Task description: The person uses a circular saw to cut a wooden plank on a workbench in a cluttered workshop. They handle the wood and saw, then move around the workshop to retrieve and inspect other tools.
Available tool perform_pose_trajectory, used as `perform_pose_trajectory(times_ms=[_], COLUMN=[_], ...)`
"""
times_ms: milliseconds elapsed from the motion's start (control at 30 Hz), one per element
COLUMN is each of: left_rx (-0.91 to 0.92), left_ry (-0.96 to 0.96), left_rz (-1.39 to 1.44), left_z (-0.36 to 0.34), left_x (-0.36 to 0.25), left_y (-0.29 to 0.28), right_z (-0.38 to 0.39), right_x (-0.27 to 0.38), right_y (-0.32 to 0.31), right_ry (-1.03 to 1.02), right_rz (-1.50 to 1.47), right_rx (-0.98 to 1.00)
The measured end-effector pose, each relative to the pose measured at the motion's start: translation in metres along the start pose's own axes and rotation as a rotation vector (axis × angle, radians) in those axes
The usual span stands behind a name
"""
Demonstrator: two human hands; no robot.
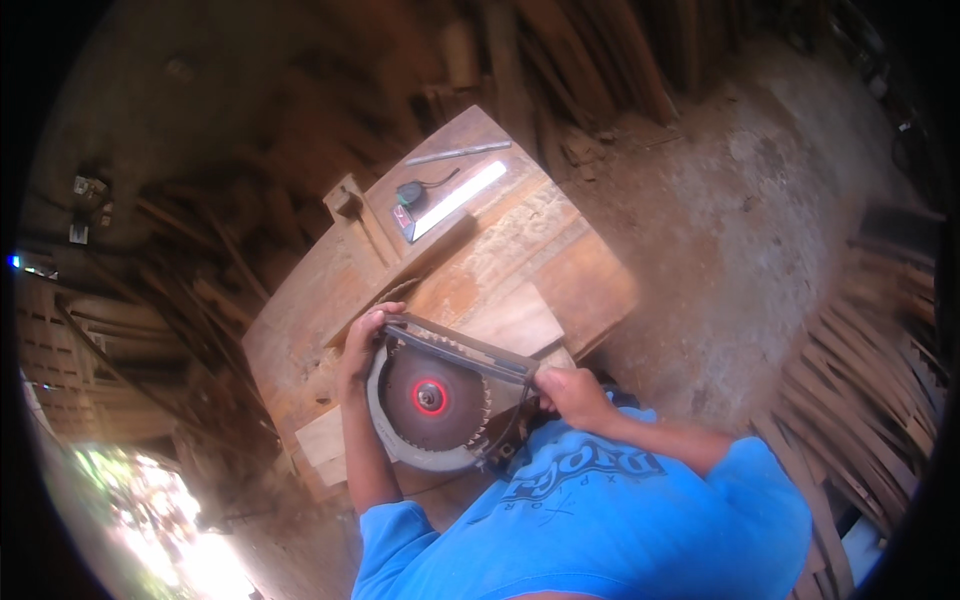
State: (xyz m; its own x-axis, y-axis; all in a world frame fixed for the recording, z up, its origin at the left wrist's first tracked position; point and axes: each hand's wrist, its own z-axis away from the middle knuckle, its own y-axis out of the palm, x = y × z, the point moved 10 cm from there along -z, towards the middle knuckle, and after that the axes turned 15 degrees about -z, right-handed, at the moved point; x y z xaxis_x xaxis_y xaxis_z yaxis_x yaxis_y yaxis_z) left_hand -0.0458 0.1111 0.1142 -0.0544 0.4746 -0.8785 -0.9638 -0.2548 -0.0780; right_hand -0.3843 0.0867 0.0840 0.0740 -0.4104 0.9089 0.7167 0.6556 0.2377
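Observation:
A circular saw is held against my body with its round toothed blade facing up; a red ring shows around the hub. My left hand grips the left end of the saw's flat base plate, with fingers hooked over the edge. At the plate's other end, my right hand is closed on its corner, near the handle side. The saw's motor and grip are mostly hidden. Just beyond it lies a pale board on the wooden workbench.
On the bench's far part rest a try square, a tape measure and a thin metal strip. A wooden block fence stands at its left. Stacked timber strips lie on the right; planks lean at the back.

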Motion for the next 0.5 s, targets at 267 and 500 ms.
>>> perform_pose_trajectory(times_ms=[267,500], left_rx=[-0.016,-0.033], left_ry=[0.077,0.142], left_rz=[-0.120,-0.258], left_z=[-0.003,-0.009], left_x=[-0.002,0.004], left_y=[-0.006,-0.018], right_z=[0.006,0.011], right_x=[-0.027,0.025], right_y=[-0.005,-0.013], right_ry=[0.249,-0.116], right_rz=[-0.352,0.193], right_rx=[-0.092,-0.045])
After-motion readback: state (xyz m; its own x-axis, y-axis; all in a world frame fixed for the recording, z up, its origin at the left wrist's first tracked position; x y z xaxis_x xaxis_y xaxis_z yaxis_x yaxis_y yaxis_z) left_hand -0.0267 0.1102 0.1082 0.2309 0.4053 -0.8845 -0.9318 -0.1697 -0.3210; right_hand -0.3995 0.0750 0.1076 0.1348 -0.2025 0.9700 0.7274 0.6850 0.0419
